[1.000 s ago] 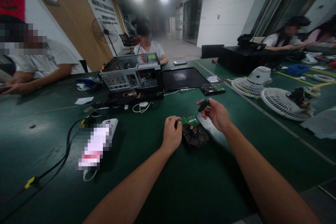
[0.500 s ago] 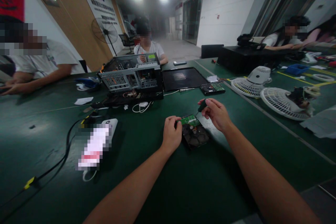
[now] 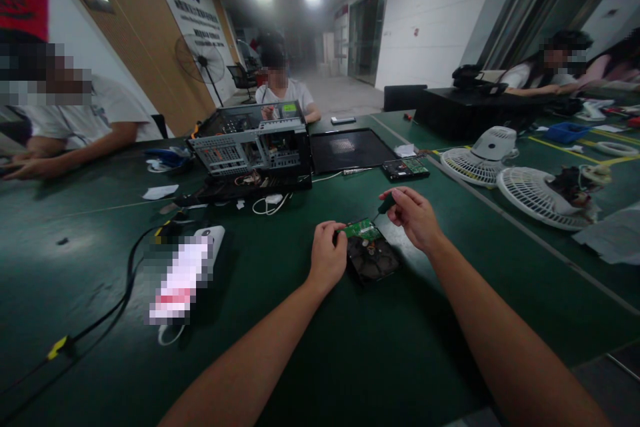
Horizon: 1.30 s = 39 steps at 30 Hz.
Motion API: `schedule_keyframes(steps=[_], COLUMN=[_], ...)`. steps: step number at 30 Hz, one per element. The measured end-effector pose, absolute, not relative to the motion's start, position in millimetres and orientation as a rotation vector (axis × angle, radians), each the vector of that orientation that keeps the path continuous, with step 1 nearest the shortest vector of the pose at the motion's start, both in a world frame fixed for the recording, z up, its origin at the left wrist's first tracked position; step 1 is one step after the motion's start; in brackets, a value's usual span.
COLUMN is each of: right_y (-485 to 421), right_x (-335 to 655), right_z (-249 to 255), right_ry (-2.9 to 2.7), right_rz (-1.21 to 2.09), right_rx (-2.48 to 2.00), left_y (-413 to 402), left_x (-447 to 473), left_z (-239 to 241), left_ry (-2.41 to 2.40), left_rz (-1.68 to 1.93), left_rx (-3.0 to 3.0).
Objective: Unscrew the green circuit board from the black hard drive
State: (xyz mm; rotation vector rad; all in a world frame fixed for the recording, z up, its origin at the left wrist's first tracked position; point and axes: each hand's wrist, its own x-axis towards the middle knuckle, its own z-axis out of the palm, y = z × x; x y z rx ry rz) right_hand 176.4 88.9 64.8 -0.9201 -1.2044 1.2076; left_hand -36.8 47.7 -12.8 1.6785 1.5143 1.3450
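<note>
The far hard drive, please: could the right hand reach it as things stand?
Probably yes: only tabletop shows between the right hand and far hard drive, though a screwdriver occupies the grip.

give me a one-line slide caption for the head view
Left hand on a hard drive, right hand holding a dark-handled screwdriver at its green circuit board.

The left hand (image 3: 329, 257) and right hand (image 3: 416, 219) are both bare. The left forearm (image 3: 255, 350) and right forearm (image 3: 493, 310) are bare too as far as they show, smooth in outline, slimmer near the hands and broader farther back.
</note>
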Motion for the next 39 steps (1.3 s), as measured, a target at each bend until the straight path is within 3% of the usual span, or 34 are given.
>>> schedule_keyframes(steps=[39], right_y=[91.8], right_x=[179.9], right_z=[64.3], right_ry=[-1.142], right_rz=[1.245], right_rx=[-0.904], left_y=[47.4], left_x=[-35.0], left_z=[-13.0], left_ry=[1.519], left_rz=[1.364], left_rx=[1.691])
